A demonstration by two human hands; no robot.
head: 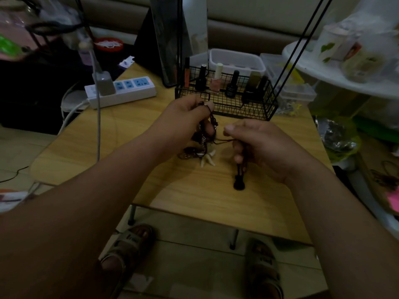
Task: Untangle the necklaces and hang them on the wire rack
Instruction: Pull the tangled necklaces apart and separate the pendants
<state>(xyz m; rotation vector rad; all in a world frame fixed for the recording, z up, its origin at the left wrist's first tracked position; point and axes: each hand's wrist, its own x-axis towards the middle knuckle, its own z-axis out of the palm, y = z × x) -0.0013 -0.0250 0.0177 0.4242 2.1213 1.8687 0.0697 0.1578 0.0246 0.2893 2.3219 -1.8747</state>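
Observation:
A dark tangle of necklaces (203, 139) hangs between my two hands above the wooden table (194, 197). My left hand (183, 121) grips the upper cords, fingers curled round them. White tooth-shaped pendants (207, 160) and brown beads (190, 152) dangle from the tangle onto the table. My right hand (257, 143) pinches a thin cord and holds a strand whose black pendant (239, 182) hangs below the fist. The black wire rack (267, 106) stands just behind my hands, its thin uprights rising out of view.
Several nail polish bottles (216, 79) fill the rack's basket. A white power strip (121, 91) with a plugged charger lies at the table's back left. Clear plastic boxes (237, 61) sit behind the rack, cluttered white shelves at right. My sandalled feet (129, 244) show below the table edge.

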